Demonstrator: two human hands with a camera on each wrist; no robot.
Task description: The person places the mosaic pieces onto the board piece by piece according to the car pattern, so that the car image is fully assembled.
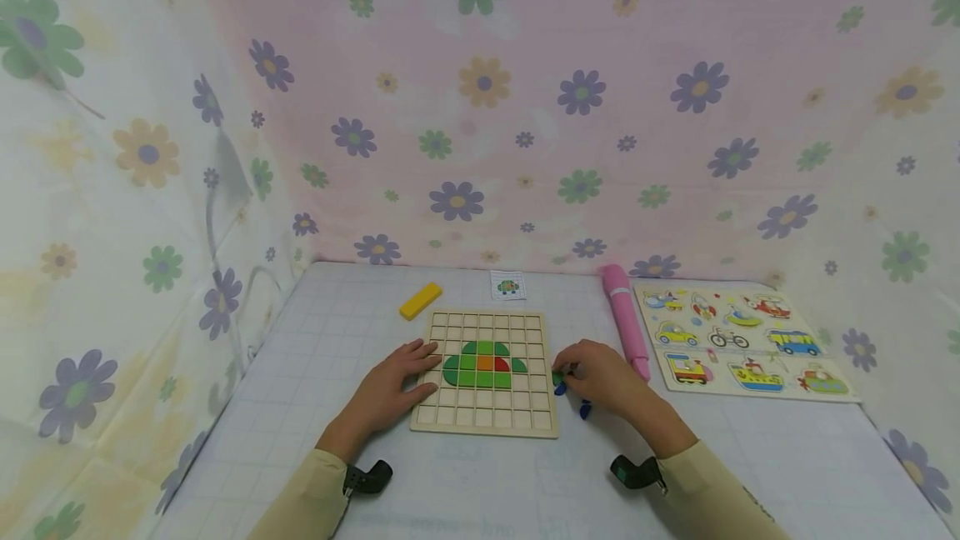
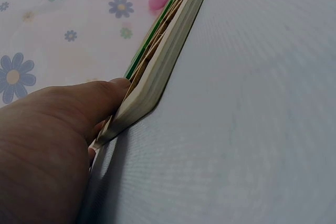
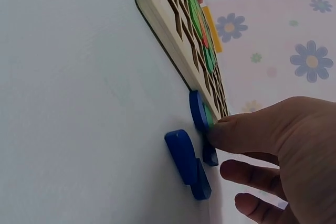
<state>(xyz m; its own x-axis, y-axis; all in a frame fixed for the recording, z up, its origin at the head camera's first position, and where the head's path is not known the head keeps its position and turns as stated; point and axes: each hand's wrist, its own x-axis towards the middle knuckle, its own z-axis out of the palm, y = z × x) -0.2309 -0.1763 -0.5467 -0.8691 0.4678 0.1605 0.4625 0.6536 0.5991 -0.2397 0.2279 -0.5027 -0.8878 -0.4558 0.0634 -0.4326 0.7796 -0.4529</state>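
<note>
A square wooden grid board (image 1: 487, 425) lies on the table, with green, orange and red pieces set in its middle cells. My left hand (image 1: 390, 386) rests at the board's left edge, its fingers extended and thumb against the rim in the left wrist view. Beside the board's right edge, my right hand (image 1: 603, 373) pinches a small green piece (image 3: 209, 115) between thumb and forefinger; the forefinger is largely hidden in the right wrist view. Several blue pieces (image 3: 181, 153) with curved sides lie on the table just under this hand.
Behind the board are a yellow block (image 1: 421, 301) and a small pattern card (image 1: 508, 285). On the right lie a pink cylindrical case (image 1: 627, 319) and a vehicle puzzle board (image 1: 750, 340). Flowered cloth (image 1: 525, 107) hangs around the table.
</note>
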